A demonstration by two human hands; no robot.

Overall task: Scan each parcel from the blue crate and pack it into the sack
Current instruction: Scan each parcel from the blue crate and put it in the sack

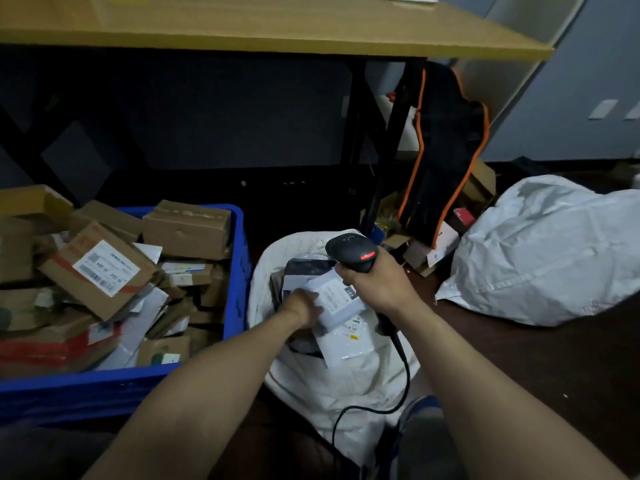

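Note:
A blue crate [239,271] at the left is heaped with cardboard boxes and white mailers; a brown box with a white label [100,268] lies on top. An open white sack [346,386] stands right of the crate, between my arms, with parcels inside. My left hand [303,308] reaches into the sack's mouth and grips a white mailer parcel [337,294] with a printed label. My right hand [377,280] holds a black barcode scanner [353,252] just above that parcel; its cable [388,407] trails down over the sack.
A wooden tabletop [277,26] on black legs spans the top of the view. A full, closed white sack [547,251] lies on the floor at the right. A black bag with orange trim [446,150] and small boxes stand behind the sacks.

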